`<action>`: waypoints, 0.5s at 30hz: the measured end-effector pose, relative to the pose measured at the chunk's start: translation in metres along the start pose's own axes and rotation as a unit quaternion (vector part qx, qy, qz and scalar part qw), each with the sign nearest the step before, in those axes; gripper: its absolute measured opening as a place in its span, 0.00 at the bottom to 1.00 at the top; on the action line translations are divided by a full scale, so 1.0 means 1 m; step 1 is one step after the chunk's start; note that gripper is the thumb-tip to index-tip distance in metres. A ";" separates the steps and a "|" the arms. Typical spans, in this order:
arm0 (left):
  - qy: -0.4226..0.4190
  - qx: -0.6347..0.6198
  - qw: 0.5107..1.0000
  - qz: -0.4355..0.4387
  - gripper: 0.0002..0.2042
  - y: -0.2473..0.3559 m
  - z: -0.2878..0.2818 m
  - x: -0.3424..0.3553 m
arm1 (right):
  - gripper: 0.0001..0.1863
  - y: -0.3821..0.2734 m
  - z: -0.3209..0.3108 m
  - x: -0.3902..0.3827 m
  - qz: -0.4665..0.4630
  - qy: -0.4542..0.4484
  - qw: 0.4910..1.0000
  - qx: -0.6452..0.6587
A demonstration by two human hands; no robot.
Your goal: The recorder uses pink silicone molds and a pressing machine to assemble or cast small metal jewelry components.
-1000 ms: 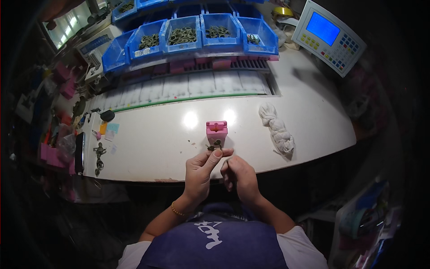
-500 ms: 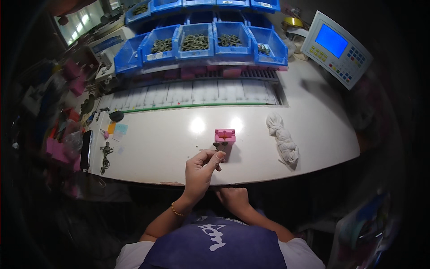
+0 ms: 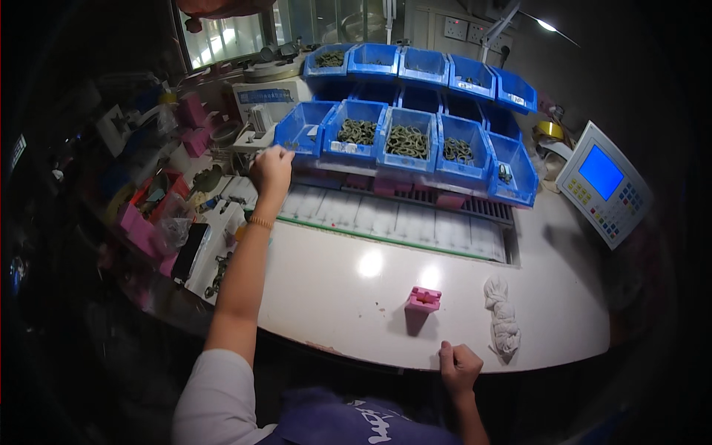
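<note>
My left hand [image 3: 272,174] reaches far forward with its fingers curled, at the front lip of the leftmost lower blue bin [image 3: 302,122]. A small dark bit shows by the fingertips; whatever they grip is too hidden to name. Close to the table's front edge, my right hand [image 3: 460,367] is closed in a loose fist, thumb on top, with nothing showing in it. Beyond and left of that fist, a small pink block [image 3: 424,298] with a notched top stands upright on the white table [image 3: 326,297]. Neither hand touches the block.
More blue bins [image 3: 408,139] hold dark green ring-like pieces. A twisted white cloth [image 3: 502,319] lies right of the block. At far right stands a scale-like panel [image 3: 604,184] with a blue screen. Pink boxes [image 3: 137,226] and clutter crowd the left side.
My left hand has gone from the pink block forward and left to the bins; the small dark pieces by the block are gone. My right fist has risen into fuller view. The view has shifted.
</note>
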State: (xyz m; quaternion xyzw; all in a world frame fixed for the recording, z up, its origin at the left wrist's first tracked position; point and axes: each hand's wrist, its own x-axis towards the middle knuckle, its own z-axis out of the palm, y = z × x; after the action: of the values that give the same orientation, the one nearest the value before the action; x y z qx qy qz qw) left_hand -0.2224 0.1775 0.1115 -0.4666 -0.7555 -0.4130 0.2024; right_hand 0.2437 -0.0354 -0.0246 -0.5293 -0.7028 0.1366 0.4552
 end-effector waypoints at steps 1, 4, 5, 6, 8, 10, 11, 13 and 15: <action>-0.005 0.031 0.999 0.008 0.11 -0.003 0.016 0.020 | 0.18 -0.002 0.000 -0.001 -0.013 -0.006 0.999 -0.033; -0.080 0.189 0.978 0.037 0.09 0.008 0.060 0.067 | 0.19 -0.007 0.001 0.002 -0.006 0.013 0.998 -0.057; -0.089 0.226 0.969 0.033 0.09 0.010 0.071 0.081 | 0.19 -0.007 0.002 0.004 0.006 0.015 0.998 -0.066; -0.105 0.264 0.958 0.035 0.10 0.014 0.079 0.088 | 0.19 -0.006 0.003 0.004 -0.005 0.011 0.997 -0.078; -0.083 0.252 0.964 0.037 0.10 0.017 0.080 0.093 | 0.18 -0.008 0.003 0.013 -0.015 -0.009 0.997 -0.072; -0.099 0.163 0.981 0.022 0.11 0.043 0.047 0.084 | 0.14 -0.017 0.000 0.024 0.037 -0.036 0.999 -0.018; -0.083 0.067 0.993 0.057 0.11 0.058 0.027 0.067 | 0.07 -0.019 -0.001 0.027 0.073 -0.055 0.995 0.030; -0.105 -0.131 0.978 0.124 0.10 0.079 0.009 -0.002 | 0.09 -0.026 0.001 0.034 0.100 -0.033 0.993 0.047; -0.198 -0.352 0.898 0.172 0.05 0.094 0.004 -0.083 | 0.23 -0.033 0.007 0.042 0.096 -0.020 0.993 0.066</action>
State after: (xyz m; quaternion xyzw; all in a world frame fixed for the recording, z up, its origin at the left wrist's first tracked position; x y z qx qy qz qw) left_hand -0.1000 0.1570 0.0930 -0.7021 -0.4932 -0.5100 -0.0611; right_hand 0.2166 -0.0105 0.0142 -0.5602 -0.6472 0.2367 0.4596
